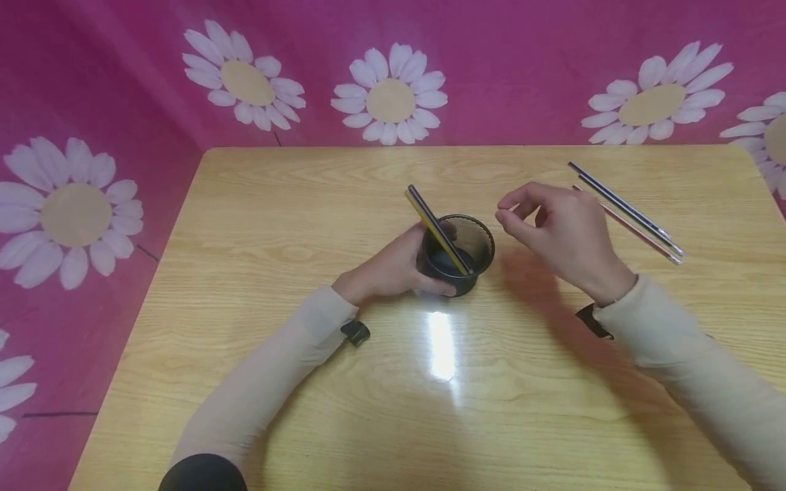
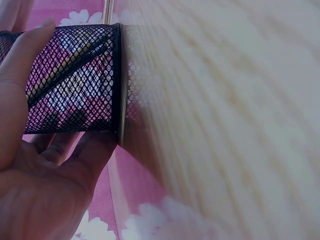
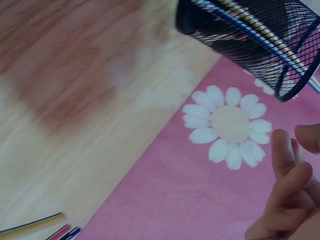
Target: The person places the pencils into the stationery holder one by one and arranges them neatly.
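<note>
- Right hand (image 1: 555, 228): raised above the table (image 1: 491, 429), thumb and forefinger brought near one another, other fingers loosely bent; nothing seen in its grasp. Fingertips face left, just beside the cup's rim.
- Left hand (image 1: 393, 264): wrapped round the cup's left side, gripping it.
- Mesh cup (image 1: 479, 240): black, open-topped, upright with its base at the table, between the two hands.
- Pencils in cup (image 1: 439, 230): two visible, one yellow and black, one dark; leaning together, upper ends past the rim toward the left hand.
- Loose pencils (image 1: 628, 208): dark, lying on the table beside a red pencil (image 1: 641, 234), roughly parallel.
- Governing relation, as judged: loose stock lies behind the right hand's knuckles, to its right, opposite the cup. Long axes run from far left to near right, silver ends at near right. Right hand much the nearer; left hand well apart.
- Backdrop (image 1: 510, 68): magenta, large white daisies.
</note>
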`<state>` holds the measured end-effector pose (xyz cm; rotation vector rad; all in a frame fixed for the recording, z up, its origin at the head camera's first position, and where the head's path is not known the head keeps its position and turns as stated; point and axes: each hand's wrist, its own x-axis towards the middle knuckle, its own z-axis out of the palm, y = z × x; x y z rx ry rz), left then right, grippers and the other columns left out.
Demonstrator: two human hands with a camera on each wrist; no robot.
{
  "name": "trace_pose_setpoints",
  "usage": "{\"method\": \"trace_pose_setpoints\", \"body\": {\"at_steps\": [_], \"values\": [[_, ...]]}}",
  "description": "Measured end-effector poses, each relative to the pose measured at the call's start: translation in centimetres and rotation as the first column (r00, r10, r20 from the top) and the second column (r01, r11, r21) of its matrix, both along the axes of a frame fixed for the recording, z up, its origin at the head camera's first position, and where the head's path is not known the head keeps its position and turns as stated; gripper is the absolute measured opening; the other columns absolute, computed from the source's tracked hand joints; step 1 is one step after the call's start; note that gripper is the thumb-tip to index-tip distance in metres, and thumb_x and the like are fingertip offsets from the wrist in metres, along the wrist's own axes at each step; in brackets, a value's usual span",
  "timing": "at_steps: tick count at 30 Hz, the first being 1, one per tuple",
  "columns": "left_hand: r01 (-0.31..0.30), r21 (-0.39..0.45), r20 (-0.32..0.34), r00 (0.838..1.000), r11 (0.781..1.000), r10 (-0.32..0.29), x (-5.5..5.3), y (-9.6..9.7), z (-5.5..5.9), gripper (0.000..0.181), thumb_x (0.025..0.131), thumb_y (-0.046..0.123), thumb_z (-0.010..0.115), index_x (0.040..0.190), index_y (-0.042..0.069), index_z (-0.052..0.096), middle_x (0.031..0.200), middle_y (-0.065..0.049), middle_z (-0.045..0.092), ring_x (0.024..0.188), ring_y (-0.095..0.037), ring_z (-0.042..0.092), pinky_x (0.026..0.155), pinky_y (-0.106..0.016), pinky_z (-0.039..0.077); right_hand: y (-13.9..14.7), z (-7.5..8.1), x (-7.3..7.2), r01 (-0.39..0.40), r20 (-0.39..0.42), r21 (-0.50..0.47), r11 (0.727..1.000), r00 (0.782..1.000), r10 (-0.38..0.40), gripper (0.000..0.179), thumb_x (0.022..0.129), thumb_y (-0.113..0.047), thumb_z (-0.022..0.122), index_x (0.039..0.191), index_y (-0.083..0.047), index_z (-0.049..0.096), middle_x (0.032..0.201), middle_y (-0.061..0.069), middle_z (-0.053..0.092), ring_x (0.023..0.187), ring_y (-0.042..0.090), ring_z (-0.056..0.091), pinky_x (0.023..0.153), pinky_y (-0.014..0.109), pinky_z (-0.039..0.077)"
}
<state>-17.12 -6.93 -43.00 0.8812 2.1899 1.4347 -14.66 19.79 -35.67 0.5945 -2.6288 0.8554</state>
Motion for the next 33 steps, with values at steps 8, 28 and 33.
{"method": "trace_pose_setpoints", "body": {"at_steps": [8,28,33], "values": [[0.003,0.0,-0.005,1.0,1.0,-0.003,0.0,0.1,-0.1,0.093,0.077,0.014,0.102,0.152,-0.003,0.049,0.147,-0.015,0.059,0.139,-0.02,0.051,0.125,-0.03,0.031,2.4,-1.2,0.4,0.061,0.054,0.041,0.997,0.997,-0.063,0.008,0.098,-0.015,0.082,0.103,-0.01,0.082,0.084,0.002,0.078,0.065,0.018,0.056,0.061,0.028,0.036],[0.002,-0.005,0.005,1.0,1.0,-0.002,0.0,0.1,0.1,0.093,0.078,0.014,0.101,0.152,-0.004,0.047,0.148,-0.017,0.058,0.14,-0.021,0.051,0.125,-0.03,0.03,8.9,-3.9,0.7,0.106,0.146,0.238,0.965,0.979,-0.143,0.017,0.097,-0.021,0.08,0.108,-0.008,0.078,0.088,0.008,0.079,0.059,0.015,0.056,0.055,0.038,0.039],[-0.003,-0.004,0.014,1.0,1.0,0.003,0.1,-0.1,0.0,0.095,0.077,0.015,0.102,0.153,-0.004,0.047,0.15,-0.017,0.057,0.142,-0.022,0.05,0.126,-0.03,0.03,10.3,-4.4,0.7,0.113,0.198,0.289,0.951,0.965,-0.175,0.021,0.1,-0.026,0.077,0.108,-0.007,0.077,0.09,0.01,0.078,0.065,0.024,0.064,0.058,0.042,0.042]]}}
